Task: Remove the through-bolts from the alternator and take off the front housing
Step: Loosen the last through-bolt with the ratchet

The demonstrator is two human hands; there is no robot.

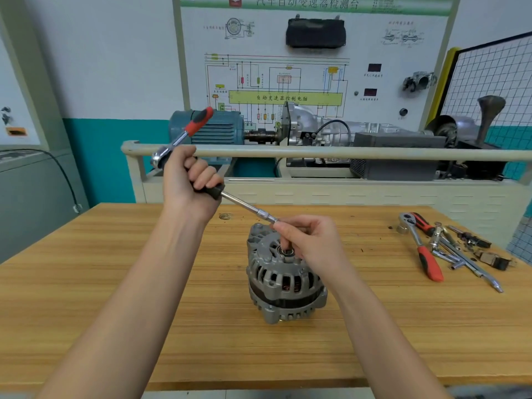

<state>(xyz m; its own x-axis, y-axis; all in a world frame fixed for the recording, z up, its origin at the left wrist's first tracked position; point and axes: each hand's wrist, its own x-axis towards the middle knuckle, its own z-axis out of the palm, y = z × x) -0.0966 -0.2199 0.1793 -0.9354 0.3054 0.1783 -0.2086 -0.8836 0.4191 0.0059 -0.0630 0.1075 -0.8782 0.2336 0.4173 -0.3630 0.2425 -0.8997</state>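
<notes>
On the wooden workbench (115, 298), mid-surface: alternator (283, 279), shaft axis upright, vented front housing uppermost. Above and left of the alternator: left hand (188, 185), raised, fingers clenched round a ratchet wrench (184, 135) and black-handled extension bar (244, 205), the bar slanting down-right. Right hand (312, 244), at the alternator's top, pinches the bar's lower end, fingers curled over the shaft bearing (287, 251). Right of the alternator, well apart: spare ratchets and sockets (440, 249).
</notes>
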